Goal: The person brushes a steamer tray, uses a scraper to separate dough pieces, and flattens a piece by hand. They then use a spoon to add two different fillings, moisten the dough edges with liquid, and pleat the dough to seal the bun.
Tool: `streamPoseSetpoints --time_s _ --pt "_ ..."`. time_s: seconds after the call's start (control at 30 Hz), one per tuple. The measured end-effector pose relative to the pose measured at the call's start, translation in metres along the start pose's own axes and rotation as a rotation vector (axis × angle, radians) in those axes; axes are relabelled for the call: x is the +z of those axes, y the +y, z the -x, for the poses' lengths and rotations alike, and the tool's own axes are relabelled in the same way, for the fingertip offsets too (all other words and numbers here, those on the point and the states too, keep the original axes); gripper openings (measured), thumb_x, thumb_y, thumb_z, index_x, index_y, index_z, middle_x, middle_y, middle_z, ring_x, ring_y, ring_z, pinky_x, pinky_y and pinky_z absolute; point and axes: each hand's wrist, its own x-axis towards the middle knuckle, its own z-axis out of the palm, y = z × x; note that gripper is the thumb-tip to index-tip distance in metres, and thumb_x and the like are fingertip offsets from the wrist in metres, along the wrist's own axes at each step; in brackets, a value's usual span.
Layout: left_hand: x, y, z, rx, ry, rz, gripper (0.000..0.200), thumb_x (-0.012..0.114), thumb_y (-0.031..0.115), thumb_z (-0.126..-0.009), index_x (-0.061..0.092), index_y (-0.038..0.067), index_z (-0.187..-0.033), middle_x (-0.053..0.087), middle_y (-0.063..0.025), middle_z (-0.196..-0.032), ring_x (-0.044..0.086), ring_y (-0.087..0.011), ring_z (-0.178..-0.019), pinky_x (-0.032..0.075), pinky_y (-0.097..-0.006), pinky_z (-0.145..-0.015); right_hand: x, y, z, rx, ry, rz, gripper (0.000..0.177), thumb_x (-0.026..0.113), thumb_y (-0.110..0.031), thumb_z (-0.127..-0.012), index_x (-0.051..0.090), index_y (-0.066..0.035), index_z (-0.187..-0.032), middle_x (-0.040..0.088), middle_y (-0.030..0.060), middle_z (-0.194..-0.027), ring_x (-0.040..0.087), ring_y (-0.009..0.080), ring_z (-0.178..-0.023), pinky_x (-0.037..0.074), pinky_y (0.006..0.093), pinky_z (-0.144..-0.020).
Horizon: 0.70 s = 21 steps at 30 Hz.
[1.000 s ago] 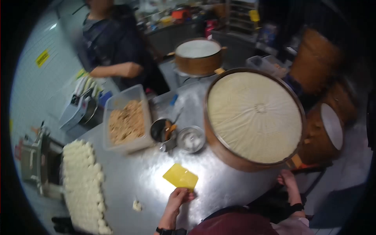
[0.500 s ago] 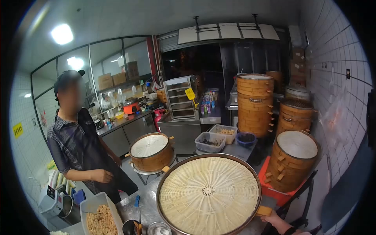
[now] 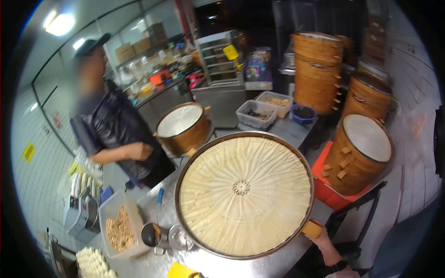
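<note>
A wide round bamboo steamer (image 3: pixel 245 190), lined with a pale cloth or woven mat over its slats, takes up the middle of the view above the steel table. At its lower right rim my right hand (image 3: pixel 323 240) is closed on the wooden handle block (image 3: pixel 313 229); most of the fingers are hidden under and behind it. A black watch or band (image 3: pixel 339 266) circles that wrist. My left hand is out of the picture.
A tub of minced filling (image 3: pixel 121 228), metal cups and rows of pale dough pieces (image 3: pixel 92 263) are at lower left. A yellow scraper (image 3: pixel 181 270) lies at the front. A co-worker (image 3: pixel 116 134) stands left. Stacked steamers (image 3: pixel 317 74) rise at right; a smaller one (image 3: pixel 183 129) is behind.
My view has tilted downward and rolled, bringing the yellow scraper and dough pieces into sight. My right hand stays on the steamer's handle. The co-worker's forearm is more raised.
</note>
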Motion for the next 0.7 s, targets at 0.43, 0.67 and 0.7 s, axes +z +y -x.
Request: streamPoseSetpoints --time_s 0.43,0.67,0.7 --pt "-0.078 -0.067 0.074 -0.350 0.340 0.075 0.046 0.057 0.035 -0.083 0.050 0.007 -0.119 0.065 -0.0193 -0.078 0.063 -0.0359 -0.079 0.049 -0.0421 -0.072 -0.055 0.216 -0.001 0.304 0.274 -0.092 0.021 0.049 -0.012 -0.089 0.055 -0.015 -0.109 0.049 -0.0016 -0.070 0.045 0.0065 -0.053 0.037 0.0197 -0.042" --pt "-0.131 -0.178 0.115 -0.337 0.485 0.117 0.043 0.060 0.033 -0.081 0.054 0.004 -0.112 0.062 -0.0153 -0.067 0.062 -0.0339 -0.066 0.049 -0.0424 -0.064 0.218 0.008 0.135 -0.070 -0.454 0.531 0.030 0.059 -0.009 -0.084 0.053 -0.003 -0.113 0.052 0.0007 -0.075 0.049 0.0074 -0.063 0.043 0.0217 -0.054" --pt "-0.135 -0.193 0.119 -0.351 0.437 0.149 0.045 0.066 0.028 -0.078 0.054 0.004 -0.113 0.063 -0.0165 -0.079 0.061 -0.0336 -0.072 0.049 -0.0413 -0.067 0.232 0.014 0.143 -0.248 -0.528 0.684 0.036 0.062 -0.009 -0.082 0.052 -0.002 -0.116 0.053 0.0023 -0.079 0.050 0.0083 -0.065 0.044 0.0227 -0.056"
